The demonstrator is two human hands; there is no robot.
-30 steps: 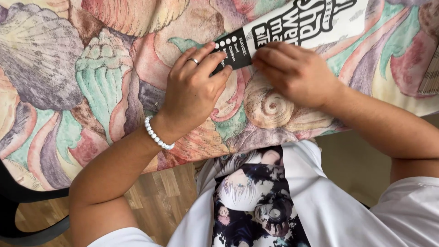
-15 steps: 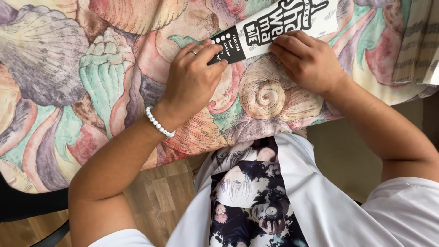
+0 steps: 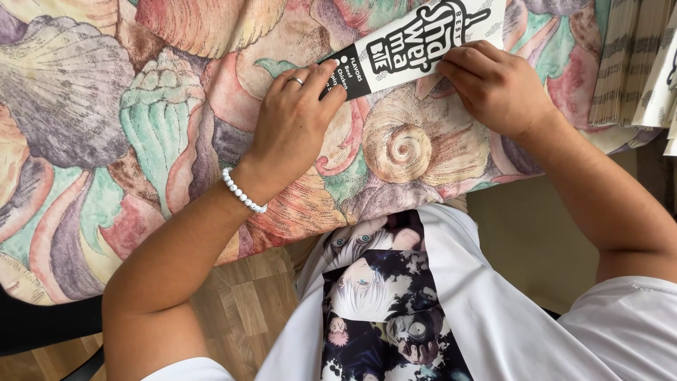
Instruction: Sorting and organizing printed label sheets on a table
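Observation:
A long, flat white paper sleeve [image 3: 423, 42] with a black end and black lettering lies slantwise on a table covered by a seashell-patterned cloth [image 3: 106, 127]. My left hand [image 3: 293, 120], with a ring and a white bead bracelet at the wrist, presses its fingertips on the sleeve's black lower-left end. My right hand [image 3: 497, 85] rests with curled fingers on the sleeve's lower edge farther right. Both hands hold the sleeve flat against the cloth. The sleeve's upper end runs out of view at the top.
A stack of similar flat paper pieces [image 3: 635, 63] lies at the table's right edge. The table edge [image 3: 296, 236] runs just in front of my torso. Below it show a wooden floor [image 3: 240, 310] and a dark chair part [image 3: 42, 324] at the lower left.
The view has shifted, so the sleeve and both hands sit a little farther right and higher. My hands keep the same hold on the sleeve. The paper stack at the right has come into view.

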